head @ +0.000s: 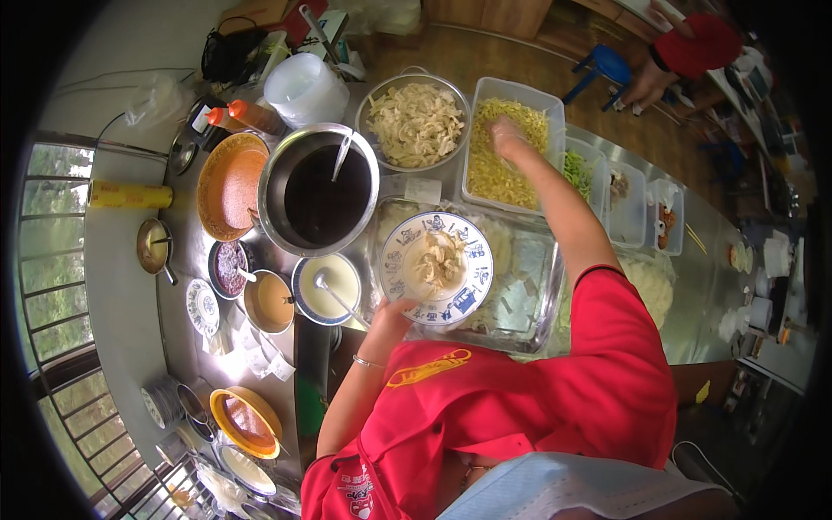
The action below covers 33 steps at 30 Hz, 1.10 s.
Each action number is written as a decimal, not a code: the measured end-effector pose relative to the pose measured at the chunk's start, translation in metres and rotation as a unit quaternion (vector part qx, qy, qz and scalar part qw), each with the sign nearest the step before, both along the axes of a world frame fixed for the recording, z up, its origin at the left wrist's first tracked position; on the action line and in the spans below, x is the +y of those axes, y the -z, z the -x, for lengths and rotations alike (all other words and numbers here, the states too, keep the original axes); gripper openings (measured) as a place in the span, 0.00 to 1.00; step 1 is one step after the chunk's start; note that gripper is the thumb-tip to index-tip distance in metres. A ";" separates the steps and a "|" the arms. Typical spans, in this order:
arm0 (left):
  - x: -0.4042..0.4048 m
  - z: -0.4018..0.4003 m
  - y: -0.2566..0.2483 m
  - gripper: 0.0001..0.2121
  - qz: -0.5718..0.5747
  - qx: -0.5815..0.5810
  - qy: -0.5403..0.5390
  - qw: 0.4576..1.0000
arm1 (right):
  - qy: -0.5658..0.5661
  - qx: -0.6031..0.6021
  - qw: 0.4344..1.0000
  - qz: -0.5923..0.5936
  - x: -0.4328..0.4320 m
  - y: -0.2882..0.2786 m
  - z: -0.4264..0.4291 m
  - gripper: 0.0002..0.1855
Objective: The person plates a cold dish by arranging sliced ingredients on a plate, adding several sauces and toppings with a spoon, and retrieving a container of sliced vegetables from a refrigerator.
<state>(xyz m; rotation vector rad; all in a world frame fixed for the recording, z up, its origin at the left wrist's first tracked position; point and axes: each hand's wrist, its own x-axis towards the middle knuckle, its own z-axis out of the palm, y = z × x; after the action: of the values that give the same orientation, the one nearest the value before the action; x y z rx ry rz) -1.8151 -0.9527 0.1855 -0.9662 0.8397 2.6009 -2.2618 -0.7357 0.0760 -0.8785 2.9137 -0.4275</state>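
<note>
My left hand grips the near rim of a white plate with blue patterns. On the plate lie pale shredded pieces that look like meat. My right hand, in a thin clear glove, reaches into a plastic bin of yellow shredded food; its fingertips are sunk in the shreds, so their grip is hidden. Left of the bin stands a steel bowl of pale shredded food. A large steel bowl of dark liquid with a spoon is left of the plate.
Below the plate is a glass tray. Sauce bowls, including an orange one and a creamy white one, stand at left. Further plastic bins line the right. Squeeze bottles are at the back; a person in red is far off near a blue stool.
</note>
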 end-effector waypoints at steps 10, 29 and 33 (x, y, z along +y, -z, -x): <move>-0.002 0.006 -0.016 0.24 0.011 0.015 -0.002 1.000 | 0.091 -0.122 0.981 0.124 0.026 -0.084 -0.010 0.13; 0.043 0.039 -0.012 0.25 -0.056 0.089 0.047 0.993 | -0.189 -0.181 0.959 0.107 0.012 -0.199 -0.259 0.21; 0.040 0.023 -0.011 0.25 -0.038 0.091 0.039 0.994 | -0.101 -0.129 0.971 0.175 0.020 -0.209 -0.282 0.17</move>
<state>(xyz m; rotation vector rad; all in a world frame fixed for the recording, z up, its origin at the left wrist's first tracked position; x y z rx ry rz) -1.8381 -0.9129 0.1967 -0.6703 0.7962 2.6618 -1.9794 -0.7153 0.2851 -1.0552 2.5219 -0.9760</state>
